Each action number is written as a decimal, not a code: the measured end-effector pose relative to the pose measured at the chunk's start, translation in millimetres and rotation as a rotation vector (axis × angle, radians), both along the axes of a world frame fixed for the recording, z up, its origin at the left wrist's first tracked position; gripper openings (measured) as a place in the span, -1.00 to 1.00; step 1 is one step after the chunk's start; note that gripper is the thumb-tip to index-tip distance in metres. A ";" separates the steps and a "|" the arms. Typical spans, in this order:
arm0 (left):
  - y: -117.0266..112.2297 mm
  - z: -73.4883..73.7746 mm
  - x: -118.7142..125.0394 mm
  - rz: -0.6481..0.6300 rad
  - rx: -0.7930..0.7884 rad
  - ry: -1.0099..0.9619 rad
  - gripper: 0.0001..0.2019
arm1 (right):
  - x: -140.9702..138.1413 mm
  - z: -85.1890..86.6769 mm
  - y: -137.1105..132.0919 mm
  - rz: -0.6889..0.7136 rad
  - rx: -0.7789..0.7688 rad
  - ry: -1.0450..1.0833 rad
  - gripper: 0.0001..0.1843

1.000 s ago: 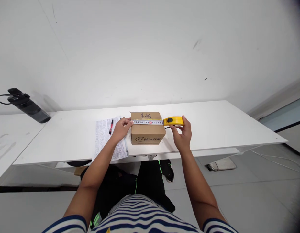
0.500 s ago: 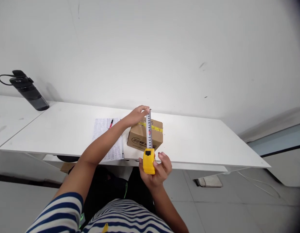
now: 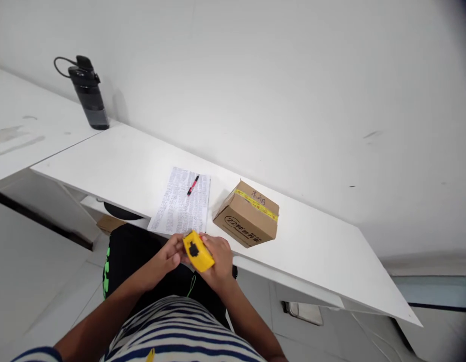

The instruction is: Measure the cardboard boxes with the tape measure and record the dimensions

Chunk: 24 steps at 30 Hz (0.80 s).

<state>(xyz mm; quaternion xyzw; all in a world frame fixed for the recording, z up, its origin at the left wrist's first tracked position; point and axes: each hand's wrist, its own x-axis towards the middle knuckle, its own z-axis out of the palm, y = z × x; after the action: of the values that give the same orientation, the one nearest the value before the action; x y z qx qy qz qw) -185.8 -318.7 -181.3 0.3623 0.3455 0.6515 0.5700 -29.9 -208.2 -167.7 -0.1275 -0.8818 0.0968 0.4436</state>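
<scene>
A yellow tape measure is in front of my body, just off the table's front edge. My right hand is wrapped around its right side. My left hand is closed, its fingers against the left end of the case near the blade's mouth; the fingertips are partly hidden. No length of blade shows outside the case. Beyond my right hand sits a cardboard box with yellow tape across its top and black printing on its front. Left of the box are written sheets of paper with a red and black pen on them.
A dark water bottle with a loop handle stands at the back left of the white table, against the wall. Under the table are a brown carton at left and a flat light object on the floor at right.
The blade, earlier stretched over the box, is back in the case. Both hands have drawn away from the box toward my body with the tape measure. My view has turned and tilted.
</scene>
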 end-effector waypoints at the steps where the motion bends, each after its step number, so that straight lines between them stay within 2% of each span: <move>1: -17.2 -10.3 3.5 0.093 -0.020 -0.091 -0.28 | -13.7 -3.0 -6.2 0.059 -0.001 -0.064 -0.46; 3: -46.4 -21.5 7.6 0.300 -0.105 -0.216 -0.18 | -39.7 -8.5 -21.0 0.179 0.010 -0.242 -0.45; 4: -58.1 -23.3 6.6 0.393 -0.175 -0.263 -0.19 | -51.1 -9.6 -28.1 0.258 0.030 -0.349 -0.42; 6: -76.4 -22.0 -2.6 0.533 -0.324 -0.355 -0.34 | -70.6 -5.6 -35.6 0.452 0.091 -0.545 -0.34; 8: -89.4 -17.6 -18.9 0.610 -0.383 -0.435 -0.46 | -87.1 6.7 -26.2 0.574 0.125 -0.667 -0.35; 9: -94.6 -15.2 -28.0 0.631 -0.372 -0.457 -0.46 | -95.3 14.8 -13.4 0.560 0.116 -0.704 -0.40; 10: -99.0 -12.9 -36.8 0.646 -0.346 -0.457 -0.45 | -103.6 23.1 4.6 0.455 0.082 -0.726 -0.46; 13: -106.0 -8.0 -56.9 0.721 -0.281 -0.370 -0.36 | -127.5 40.9 76.5 -0.116 -0.016 -0.867 -0.47; 15: -103.5 -5.7 -63.6 0.790 -0.249 -0.275 -0.33 | -139.2 43.0 122.1 -0.268 0.045 -1.064 -0.38; 17: -94.1 -3.2 -66.5 0.832 -0.198 -0.163 -0.33 | -146.2 38.7 153.8 -0.239 0.061 -1.109 -0.39; 19: -78.0 0.5 -68.0 0.821 -0.127 -0.044 -0.35 | -150.0 31.7 171.1 -0.171 0.081 -1.091 -0.48; 22: -42.1 8.7 -72.3 0.726 -0.028 0.095 -0.37 | -150.6 23.8 182.0 -0.111 0.108 -1.032 -0.58; 24: -10.7 16.3 -78.1 0.658 0.024 0.142 -0.37 | -145.1 22.8 185.0 -0.120 0.101 -0.981 -0.57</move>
<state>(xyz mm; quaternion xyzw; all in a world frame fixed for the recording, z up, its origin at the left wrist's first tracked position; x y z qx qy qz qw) -263.9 -329.4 -165.0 0.2824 0.4751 0.7778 0.2993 -174.9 -23.1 -144.9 -0.1871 -0.9813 -0.0432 -0.0132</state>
